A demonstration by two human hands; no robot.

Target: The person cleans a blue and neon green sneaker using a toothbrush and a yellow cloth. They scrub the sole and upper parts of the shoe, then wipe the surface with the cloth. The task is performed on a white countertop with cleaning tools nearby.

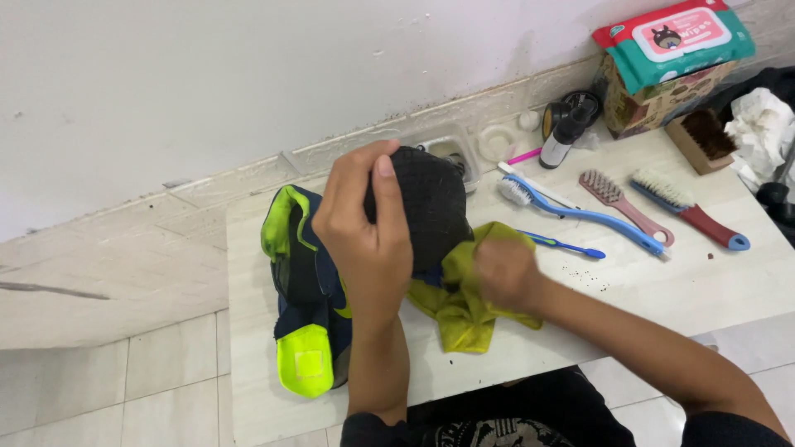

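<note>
Head view: the left hand [368, 240] clamps the dark sneaker [331, 281] upright on the worktop [629, 290], its grip wrapped over the stiff toe. The blurred right hand [507, 273] bunches a soft yellow-green cloth [460, 310] against it. The shoe looks light; the sole edge gives the firmest hold.

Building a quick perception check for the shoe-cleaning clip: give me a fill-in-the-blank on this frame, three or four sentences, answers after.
1. The left hand grips a dark shoe with its black ____ facing up.
2. The right hand presses a ____-coloured cloth against the shoe.
3. The long brush lying nearest the shoe has a ____ handle.
4. The wipes pack rests on a ____.

Answers: sole; yellow-green; blue; cardboard box
</note>
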